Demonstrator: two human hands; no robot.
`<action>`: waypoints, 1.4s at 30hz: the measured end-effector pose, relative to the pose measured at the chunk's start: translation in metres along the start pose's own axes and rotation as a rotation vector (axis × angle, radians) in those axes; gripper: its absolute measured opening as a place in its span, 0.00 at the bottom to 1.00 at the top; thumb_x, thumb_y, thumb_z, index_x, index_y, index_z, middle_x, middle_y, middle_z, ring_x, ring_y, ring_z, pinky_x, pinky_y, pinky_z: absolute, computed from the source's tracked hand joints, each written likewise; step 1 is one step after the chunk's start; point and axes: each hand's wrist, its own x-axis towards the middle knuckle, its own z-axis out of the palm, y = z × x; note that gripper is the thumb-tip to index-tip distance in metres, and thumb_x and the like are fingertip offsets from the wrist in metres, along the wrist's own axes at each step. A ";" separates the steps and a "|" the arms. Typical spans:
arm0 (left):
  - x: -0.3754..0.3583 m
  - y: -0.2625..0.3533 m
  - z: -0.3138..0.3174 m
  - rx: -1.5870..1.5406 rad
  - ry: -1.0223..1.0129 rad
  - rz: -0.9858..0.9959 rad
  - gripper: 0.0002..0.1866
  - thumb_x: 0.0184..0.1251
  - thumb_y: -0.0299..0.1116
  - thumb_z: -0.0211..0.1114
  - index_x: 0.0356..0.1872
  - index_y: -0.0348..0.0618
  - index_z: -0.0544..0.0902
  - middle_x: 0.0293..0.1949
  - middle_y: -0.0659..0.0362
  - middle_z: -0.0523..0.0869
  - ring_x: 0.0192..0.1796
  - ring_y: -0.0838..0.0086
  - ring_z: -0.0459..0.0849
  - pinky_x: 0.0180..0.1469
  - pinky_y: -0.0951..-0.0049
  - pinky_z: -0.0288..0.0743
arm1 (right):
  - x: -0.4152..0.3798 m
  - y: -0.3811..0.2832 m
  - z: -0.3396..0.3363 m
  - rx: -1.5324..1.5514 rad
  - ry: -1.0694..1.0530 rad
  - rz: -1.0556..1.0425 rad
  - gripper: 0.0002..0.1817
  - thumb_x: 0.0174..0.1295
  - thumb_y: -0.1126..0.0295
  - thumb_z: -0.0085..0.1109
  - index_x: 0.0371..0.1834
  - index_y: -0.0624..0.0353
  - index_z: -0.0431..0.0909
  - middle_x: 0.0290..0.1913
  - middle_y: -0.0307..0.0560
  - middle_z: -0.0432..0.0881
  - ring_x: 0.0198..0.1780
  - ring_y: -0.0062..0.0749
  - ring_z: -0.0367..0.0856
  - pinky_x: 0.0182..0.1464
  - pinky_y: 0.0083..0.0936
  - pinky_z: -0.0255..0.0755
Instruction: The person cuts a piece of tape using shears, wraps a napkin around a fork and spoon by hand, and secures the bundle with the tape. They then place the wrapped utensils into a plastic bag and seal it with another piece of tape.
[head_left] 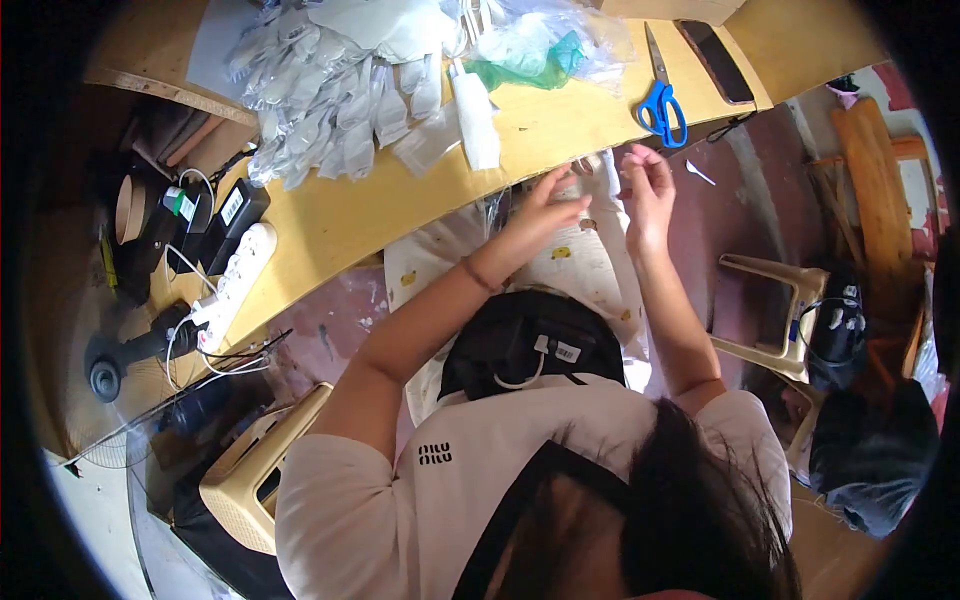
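My left hand [552, 212] is held just below the table's front edge, over my lap, with its fingers stretched and apart. To its right, my right hand [650, 195] is raised with fingertips pinched together; whatever they hold, if anything, is too small to make out. Blue-handled scissors [661, 108] lie on the table just beyond my right hand. A heap of clear plastic packets with white contents [340, 110] covers the table beyond my left hand. At its near right side lies a white wrapped bundle [476, 118].
A phone [715, 62] and green plastic film [535, 70] are on the wooden table [310, 215]. A white power strip [237, 283] with cables sits at the left. A white spoon [700, 173] lies on the floor. Plastic stools [780, 310] stand to both sides.
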 end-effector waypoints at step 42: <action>-0.036 0.094 -0.047 1.227 0.584 0.856 0.07 0.62 0.31 0.63 0.34 0.40 0.85 0.32 0.53 0.85 0.36 0.61 0.80 0.42 0.66 0.71 | 0.013 -0.011 0.019 0.002 -0.019 0.098 0.06 0.55 0.74 0.66 0.31 0.66 0.83 0.30 0.40 0.83 0.32 0.17 0.76 0.38 0.15 0.66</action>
